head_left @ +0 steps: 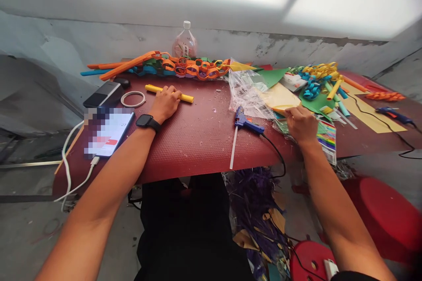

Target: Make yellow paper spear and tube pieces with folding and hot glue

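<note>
My left hand [165, 104] rests on a yellow rolled paper tube [186, 97] lying on the red table [198, 140], fingers curled over it. A black smartwatch [148, 121] sits on that wrist. My right hand [300, 122] is closed on the edge of a yellow paper sheet [280, 96] atop a stack of coloured papers [326, 134]. A blue glue gun [245, 122] with a white glue stick lies between my hands, its cord running off the table edge.
An orange, green and blue paper chain [184, 66] and a plastic bottle [184, 44] stand at the back. A phone [108, 134] on a white cable, a dark box [103, 93] and a ring lie left. Clear plastic bag [245, 90], paper rolls [332, 90], second glue gun [394, 115], red stools [385, 215].
</note>
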`<move>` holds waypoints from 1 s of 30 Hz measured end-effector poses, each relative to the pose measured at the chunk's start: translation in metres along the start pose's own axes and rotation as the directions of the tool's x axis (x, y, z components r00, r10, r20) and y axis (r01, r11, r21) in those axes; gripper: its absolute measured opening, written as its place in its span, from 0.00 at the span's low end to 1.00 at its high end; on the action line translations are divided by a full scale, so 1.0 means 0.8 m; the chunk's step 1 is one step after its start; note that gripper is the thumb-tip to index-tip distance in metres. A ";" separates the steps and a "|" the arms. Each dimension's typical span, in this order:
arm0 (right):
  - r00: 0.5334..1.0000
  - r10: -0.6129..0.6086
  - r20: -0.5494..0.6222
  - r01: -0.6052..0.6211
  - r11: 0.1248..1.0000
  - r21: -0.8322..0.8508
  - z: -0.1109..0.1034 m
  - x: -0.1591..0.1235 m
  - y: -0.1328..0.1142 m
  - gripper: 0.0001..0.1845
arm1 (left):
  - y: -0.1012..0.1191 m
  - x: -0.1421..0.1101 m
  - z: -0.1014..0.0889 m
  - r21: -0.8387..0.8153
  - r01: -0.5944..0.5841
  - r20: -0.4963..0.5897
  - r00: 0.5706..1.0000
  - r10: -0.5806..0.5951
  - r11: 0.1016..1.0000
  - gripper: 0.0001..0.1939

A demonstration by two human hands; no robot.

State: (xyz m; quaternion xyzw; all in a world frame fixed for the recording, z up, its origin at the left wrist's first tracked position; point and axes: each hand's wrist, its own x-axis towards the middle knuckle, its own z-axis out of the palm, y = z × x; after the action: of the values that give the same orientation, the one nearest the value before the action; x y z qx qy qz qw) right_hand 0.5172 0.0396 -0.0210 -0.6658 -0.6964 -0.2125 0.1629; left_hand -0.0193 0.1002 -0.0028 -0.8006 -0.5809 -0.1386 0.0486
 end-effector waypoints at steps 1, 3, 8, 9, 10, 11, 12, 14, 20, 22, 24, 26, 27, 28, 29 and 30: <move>1.000 -0.007 -0.006 0.007 1.000 -0.016 -0.001 -0.001 0.001 0.18 | 0.000 0.000 0.001 -0.004 -0.011 0.010 1.000 0.011 1.000 0.19; 1.000 -0.022 -0.015 0.021 0.999 -0.046 -0.002 -0.005 0.005 0.20 | 0.000 0.001 0.002 -0.016 -0.014 0.017 1.000 0.014 1.000 0.19; 0.998 -0.068 -0.016 0.066 0.993 -0.097 0.000 -0.013 0.015 0.24 | -0.001 0.000 0.002 -0.034 0.020 0.012 1.000 -0.020 0.999 0.22; 0.997 -0.069 -0.019 0.067 0.992 -0.105 0.003 -0.013 0.017 0.25 | -0.002 0.000 0.003 -0.030 0.029 0.014 0.999 -0.029 0.999 0.21; 0.997 -0.068 -0.024 0.065 0.992 -0.112 0.006 -0.014 0.019 0.25 | -0.002 0.000 0.003 -0.028 0.039 0.015 0.999 -0.039 0.999 0.20; 0.997 -0.066 -0.028 0.063 0.991 -0.116 0.009 -0.014 0.020 0.24 | -0.003 0.001 0.003 -0.028 0.050 0.015 0.999 -0.049 0.998 0.19; 0.997 -0.066 -0.030 0.062 0.991 -0.117 0.013 -0.013 0.020 0.23 | -0.003 0.001 0.003 -0.030 0.061 0.013 0.998 -0.060 0.998 0.19; 0.997 -0.075 -0.027 0.071 0.991 -0.110 0.019 -0.013 0.021 0.19 | -0.004 0.001 0.004 -0.029 0.088 0.006 0.996 -0.088 0.996 0.19; 0.993 -0.116 0.016 0.117 0.990 -0.074 0.020 -0.010 0.022 0.14 | -0.002 -0.003 -0.001 -0.004 0.185 -0.023 0.982 -0.185 0.983 0.20; 0.990 -0.134 0.037 0.136 0.988 -0.068 0.018 -0.010 0.021 0.13 | 0.000 -0.005 -0.004 0.002 0.210 -0.036 0.977 -0.210 0.978 0.21; 0.988 -0.146 0.051 0.149 0.986 -0.070 0.015 -0.009 0.019 0.14 | 0.000 -0.006 -0.005 0.008 0.223 -0.050 0.974 -0.223 0.975 0.22; 0.986 -0.157 0.062 0.162 0.984 -0.072 0.013 -0.008 0.018 0.14 | -0.001 -0.006 -0.003 0.002 0.225 -0.057 0.973 -0.224 0.974 0.23; 0.984 -0.165 0.068 0.169 0.983 -0.071 0.012 -0.008 0.018 0.14 | -0.002 -0.006 -0.002 -0.005 0.223 -0.058 0.973 -0.223 0.975 0.23; 0.982 -0.173 0.073 0.178 0.982 -0.069 0.011 -0.008 0.018 0.14 | -0.003 -0.006 0.000 -0.014 0.223 -0.059 0.973 -0.223 0.975 0.23; 0.981 -0.179 0.078 0.185 0.980 -0.068 0.011 -0.008 0.018 0.14 | -0.004 -0.006 0.002 -0.023 0.223 -0.058 0.973 -0.224 0.974 0.23; 0.980 -0.184 0.082 0.189 0.980 -0.068 0.010 -0.008 0.019 0.14 | -0.005 -0.006 0.004 -0.033 0.224 -0.059 0.972 -0.226 0.974 0.23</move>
State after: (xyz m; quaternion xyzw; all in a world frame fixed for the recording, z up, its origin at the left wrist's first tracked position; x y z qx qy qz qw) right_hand 0.5330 0.0381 -0.0300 -0.6108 -0.7528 -0.2278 0.0907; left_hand -0.0238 0.0977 -0.0073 -0.7254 -0.6643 -0.1757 0.0402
